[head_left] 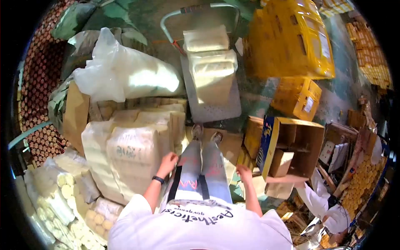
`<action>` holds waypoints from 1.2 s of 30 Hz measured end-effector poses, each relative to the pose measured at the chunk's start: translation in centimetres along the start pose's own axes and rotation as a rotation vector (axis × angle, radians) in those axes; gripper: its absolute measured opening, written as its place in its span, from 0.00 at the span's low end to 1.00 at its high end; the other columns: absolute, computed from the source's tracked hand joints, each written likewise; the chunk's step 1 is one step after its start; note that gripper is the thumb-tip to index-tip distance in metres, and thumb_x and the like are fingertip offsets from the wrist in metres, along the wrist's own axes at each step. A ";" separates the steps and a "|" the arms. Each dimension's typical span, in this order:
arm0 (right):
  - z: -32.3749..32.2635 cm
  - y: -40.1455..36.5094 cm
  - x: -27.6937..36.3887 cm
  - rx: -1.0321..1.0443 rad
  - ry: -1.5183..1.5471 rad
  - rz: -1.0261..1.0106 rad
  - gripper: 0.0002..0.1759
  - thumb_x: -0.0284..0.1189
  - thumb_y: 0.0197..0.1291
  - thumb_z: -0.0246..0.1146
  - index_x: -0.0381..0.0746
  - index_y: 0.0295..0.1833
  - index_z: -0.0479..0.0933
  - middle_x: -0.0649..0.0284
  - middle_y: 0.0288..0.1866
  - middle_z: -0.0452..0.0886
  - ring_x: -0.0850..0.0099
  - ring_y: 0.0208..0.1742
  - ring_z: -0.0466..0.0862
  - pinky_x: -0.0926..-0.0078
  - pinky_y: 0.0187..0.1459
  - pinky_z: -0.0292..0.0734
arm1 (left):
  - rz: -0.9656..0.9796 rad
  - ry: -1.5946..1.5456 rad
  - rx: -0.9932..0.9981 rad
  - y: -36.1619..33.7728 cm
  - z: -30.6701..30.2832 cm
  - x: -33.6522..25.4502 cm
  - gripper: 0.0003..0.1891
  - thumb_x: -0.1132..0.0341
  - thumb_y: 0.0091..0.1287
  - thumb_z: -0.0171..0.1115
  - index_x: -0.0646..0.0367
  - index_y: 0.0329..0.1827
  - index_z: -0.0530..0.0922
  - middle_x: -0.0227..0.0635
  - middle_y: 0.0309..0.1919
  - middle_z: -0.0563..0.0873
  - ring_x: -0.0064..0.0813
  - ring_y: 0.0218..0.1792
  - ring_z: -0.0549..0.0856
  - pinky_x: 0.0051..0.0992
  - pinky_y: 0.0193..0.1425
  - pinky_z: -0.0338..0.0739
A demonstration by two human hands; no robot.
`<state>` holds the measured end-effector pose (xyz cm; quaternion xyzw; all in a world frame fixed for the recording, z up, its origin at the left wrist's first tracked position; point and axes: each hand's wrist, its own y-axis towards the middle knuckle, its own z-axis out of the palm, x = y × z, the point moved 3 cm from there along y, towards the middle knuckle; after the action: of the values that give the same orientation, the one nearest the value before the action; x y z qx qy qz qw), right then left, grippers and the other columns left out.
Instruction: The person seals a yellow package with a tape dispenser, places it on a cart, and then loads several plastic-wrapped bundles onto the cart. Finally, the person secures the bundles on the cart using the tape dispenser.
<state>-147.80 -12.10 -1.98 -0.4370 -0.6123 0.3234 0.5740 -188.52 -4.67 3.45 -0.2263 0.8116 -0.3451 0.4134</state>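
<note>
My left hand (168,161), with a dark band on its wrist, hangs beside a stack of plastic-wrapped packages (132,152) that carry handwritten marks. Its fingers are loosely bent, and nothing shows in them. On the other side, my right hand (243,171) is near an open cardboard carton (296,121) with a blue and yellow side, apart from it. Those fingers are also relaxed and hold nothing visible. Ahead of my feet, a flat platform trolley (214,112) with a metal handle carries several wrapped packages (211,68).
A big translucent plastic sack (125,71) lies at the upper left. Yellow taped boxes (287,41) stand at the upper right. Bags of pale round pieces (62,204) fill the lower left. Scrap cardboard and white plastic (316,200) lie at the lower right.
</note>
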 end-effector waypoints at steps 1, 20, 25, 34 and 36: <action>-0.7 -1.1 0.8 -0.030 0.042 -0.009 0.12 0.30 0.60 0.54 0.33 0.42 0.77 0.64 0.28 0.78 0.80 0.24 0.74 0.84 0.26 0.68 | 0.040 -0.086 -0.031 -0.4 -0.2 0.8 0.10 0.65 0.64 0.56 0.63 0.40 0.76 0.37 0.32 0.82 0.24 0.35 0.79 0.26 0.42 0.74; -12.8 -7.7 -9.4 -0.073 0.200 0.020 0.07 0.31 0.57 0.55 0.40 0.36 0.75 0.70 0.24 0.74 0.79 0.25 0.75 0.79 0.27 0.71 | 0.444 0.263 -0.207 -14.2 -1.7 -5.4 0.08 0.66 0.61 0.57 0.63 0.34 0.74 0.41 0.29 0.80 0.38 0.31 0.79 0.33 0.37 0.74; -12.8 -6.5 -10.8 -0.115 0.254 0.058 0.05 0.27 0.56 0.54 0.38 0.30 0.72 0.66 0.22 0.72 0.77 0.20 0.72 0.81 0.19 0.67 | 0.525 0.301 -0.212 -14.9 -1.8 -6.2 0.08 0.66 0.60 0.56 0.63 0.32 0.73 0.43 0.29 0.79 0.42 0.34 0.78 0.35 0.39 0.73; -10.4 -7.4 -9.7 -0.052 0.273 -0.114 0.06 0.27 0.56 0.53 0.36 0.31 0.71 0.64 0.19 0.70 0.75 0.16 0.68 0.79 0.17 0.64 | 0.588 0.361 -0.213 -12.1 -3.7 -6.9 0.08 0.66 0.60 0.56 0.63 0.32 0.73 0.44 0.31 0.79 0.44 0.35 0.78 0.36 0.39 0.73; -10.1 -8.5 -9.3 -0.083 0.191 -0.107 0.07 0.28 0.56 0.52 0.36 0.33 0.72 0.64 0.20 0.71 0.75 0.16 0.68 0.78 0.17 0.63 | 0.562 0.392 -0.207 -12.1 -4.0 -7.8 0.08 0.65 0.60 0.56 0.63 0.33 0.73 0.44 0.31 0.80 0.44 0.36 0.78 0.36 0.39 0.73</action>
<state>-139.57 -25.08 3.06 -0.4560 -0.5902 0.2234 0.6275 -186.50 -6.08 18.16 0.0355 0.9368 -0.1706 0.3033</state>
